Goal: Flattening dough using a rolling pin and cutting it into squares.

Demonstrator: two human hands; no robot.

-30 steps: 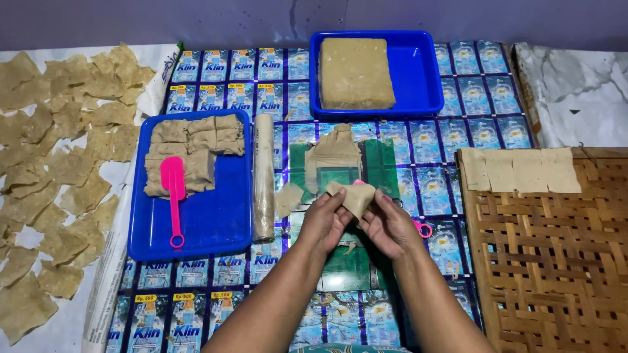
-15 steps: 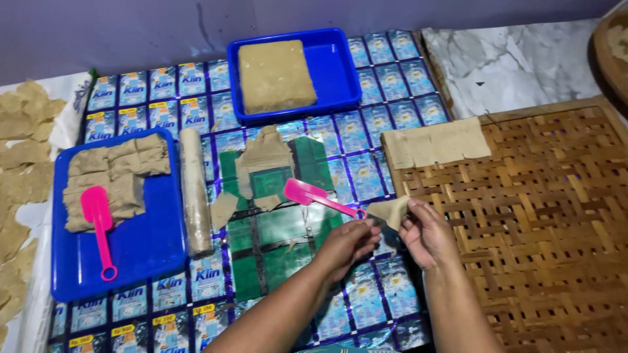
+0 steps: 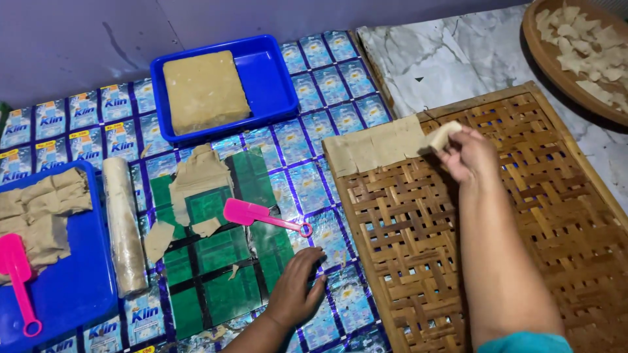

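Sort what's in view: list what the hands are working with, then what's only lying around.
In hand:
right hand
thin beige dough square
row of beige dough squares
woven bamboo tray

Lying about:
left hand, flat on the mat
pink plastic scraper
wrapped rolling pin
blue tray with dough block

Bits lying round the work area
Blue tray [image 3: 275,78] w/ tan dough block [image 3: 204,91] at 11 o'clock; 2nd blue tray [image 3: 72,294] w/ pink scraper [image 3: 18,278] at 8; rolling pin [image 3: 123,225] just beside it; pink spatula [image 3: 261,216] near centre; round basket [image 3: 556,62] of thin pieces at 1.
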